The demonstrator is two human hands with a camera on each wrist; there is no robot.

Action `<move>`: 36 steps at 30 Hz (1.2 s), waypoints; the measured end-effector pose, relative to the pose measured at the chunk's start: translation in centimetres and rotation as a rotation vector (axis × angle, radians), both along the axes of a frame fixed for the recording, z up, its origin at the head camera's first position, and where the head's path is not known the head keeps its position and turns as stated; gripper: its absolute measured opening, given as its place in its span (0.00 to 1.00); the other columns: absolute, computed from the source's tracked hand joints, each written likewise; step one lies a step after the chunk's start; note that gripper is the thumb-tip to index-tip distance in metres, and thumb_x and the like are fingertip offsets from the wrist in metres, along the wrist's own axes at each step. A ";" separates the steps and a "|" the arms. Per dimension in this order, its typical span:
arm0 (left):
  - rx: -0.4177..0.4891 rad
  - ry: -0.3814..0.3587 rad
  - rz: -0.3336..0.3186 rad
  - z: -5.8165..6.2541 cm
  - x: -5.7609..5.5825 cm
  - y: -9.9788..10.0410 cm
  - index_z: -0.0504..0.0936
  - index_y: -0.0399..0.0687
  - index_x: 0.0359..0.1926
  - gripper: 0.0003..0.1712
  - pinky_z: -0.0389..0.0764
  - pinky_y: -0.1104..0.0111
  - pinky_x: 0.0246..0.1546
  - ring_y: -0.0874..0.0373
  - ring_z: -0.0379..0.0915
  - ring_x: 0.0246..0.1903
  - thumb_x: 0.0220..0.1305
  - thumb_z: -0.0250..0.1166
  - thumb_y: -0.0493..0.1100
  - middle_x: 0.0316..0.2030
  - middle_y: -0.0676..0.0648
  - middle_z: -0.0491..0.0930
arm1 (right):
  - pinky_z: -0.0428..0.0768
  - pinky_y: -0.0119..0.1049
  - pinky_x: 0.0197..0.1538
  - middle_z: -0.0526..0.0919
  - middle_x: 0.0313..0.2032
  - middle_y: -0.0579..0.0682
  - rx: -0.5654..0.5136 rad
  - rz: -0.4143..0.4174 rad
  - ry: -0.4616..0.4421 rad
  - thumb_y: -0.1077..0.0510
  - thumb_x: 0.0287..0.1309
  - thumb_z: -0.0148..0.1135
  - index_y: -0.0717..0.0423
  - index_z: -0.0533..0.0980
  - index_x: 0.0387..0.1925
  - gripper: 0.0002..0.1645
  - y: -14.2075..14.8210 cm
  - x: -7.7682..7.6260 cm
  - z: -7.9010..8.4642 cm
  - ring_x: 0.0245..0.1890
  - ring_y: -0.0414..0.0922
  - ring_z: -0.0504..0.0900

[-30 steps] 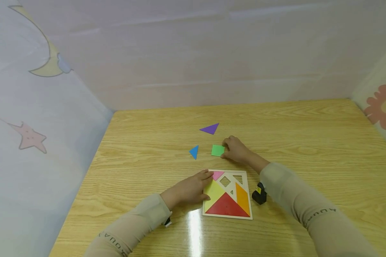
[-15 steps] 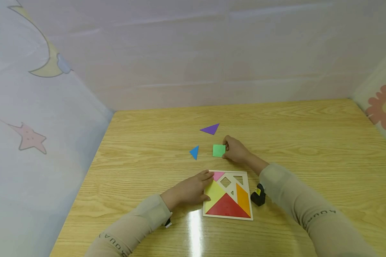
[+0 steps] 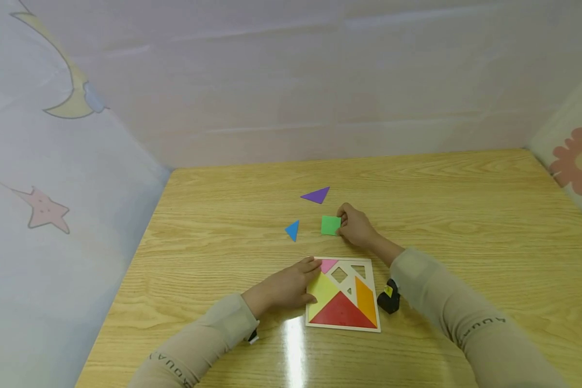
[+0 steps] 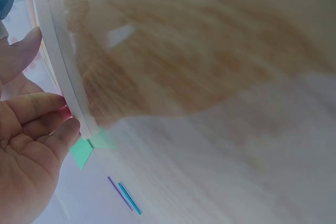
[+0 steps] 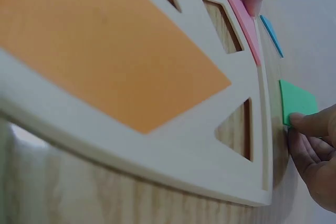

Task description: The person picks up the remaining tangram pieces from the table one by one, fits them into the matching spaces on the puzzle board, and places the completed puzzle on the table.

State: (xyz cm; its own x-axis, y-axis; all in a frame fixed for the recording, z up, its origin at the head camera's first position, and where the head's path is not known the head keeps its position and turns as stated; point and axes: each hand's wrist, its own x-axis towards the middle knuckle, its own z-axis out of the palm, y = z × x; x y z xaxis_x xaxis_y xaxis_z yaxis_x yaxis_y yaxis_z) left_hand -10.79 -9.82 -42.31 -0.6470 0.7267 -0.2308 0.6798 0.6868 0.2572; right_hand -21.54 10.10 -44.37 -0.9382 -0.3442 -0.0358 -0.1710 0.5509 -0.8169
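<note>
My right hand (image 3: 356,226) pinches a green square tangram piece (image 3: 330,225) by its right edge, behind the puzzle board. In the right wrist view, the thumb lies on the face of the green piece (image 5: 295,100), which stands tilted. My left hand (image 3: 288,284) rests on the left side of the pale wooden puzzle board (image 3: 348,306). Its fingertips touch the pink piece (image 3: 327,264) and partly cover the yellow triangle (image 3: 324,291). Red (image 3: 343,312) and orange (image 3: 365,302) pieces lie in the board too. Square, triangular and small openings show bare wood beneath.
A blue triangle (image 3: 293,230) lies left of the green piece, and a purple triangle (image 3: 317,195) lies behind it. Both are on the wooden table (image 3: 213,215). Printed cloth walls (image 3: 291,86) stand at the back and sides. A black wrist device (image 3: 389,297) hangs under the right sleeve.
The green piece has shifted very slightly to the right in my right hand's pinch. My left hand stays on the board; the blue and purple triangles have not moved.
</note>
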 end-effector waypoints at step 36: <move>0.008 -0.020 0.007 0.3 0.1 0.0 0.56 0.34 0.61 0.38 0.50 0.69 0.59 0.51 0.42 0.62 0.56 0.57 0.52 0.63 0.43 0.51 | 0.79 0.33 0.32 0.67 0.28 0.56 -0.190 -0.081 -0.161 0.74 0.51 0.50 0.72 0.65 0.43 0.15 2.1 2.3 -0.1 0.26 0.47 0.74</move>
